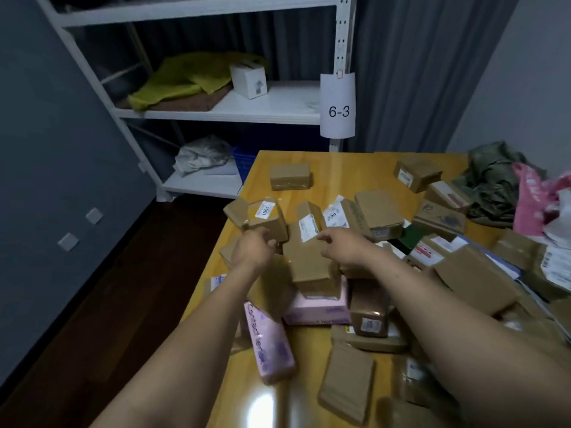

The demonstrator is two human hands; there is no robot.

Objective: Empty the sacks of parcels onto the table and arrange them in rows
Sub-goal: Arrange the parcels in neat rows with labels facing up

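Plainly, from my head view, the parcels lay out of the sacks but in no rows yet. They made a loose heap on the bench, and at its middle the tall brown box was stacked over a flat pink box.

My left grip was just left of that tall box with its fingers curled in; blur hid whether they closed on anything. My right grip was just right of the box's top, forefinger and thumb apart, clamped on nothing.

A labelled carton lay beyond the tall box to its left. The pink contact-lens box lay nearer me than the tall box. The crumpled green sack sat well to its right, at the bench's far corner.

I judged the arranging barely begun. To do it well I would take the tall box off the top first, held on both sides, since tugging a lower parcel could topple the stack. I would then set it square on the bare strip beyond it and build the first row from there.
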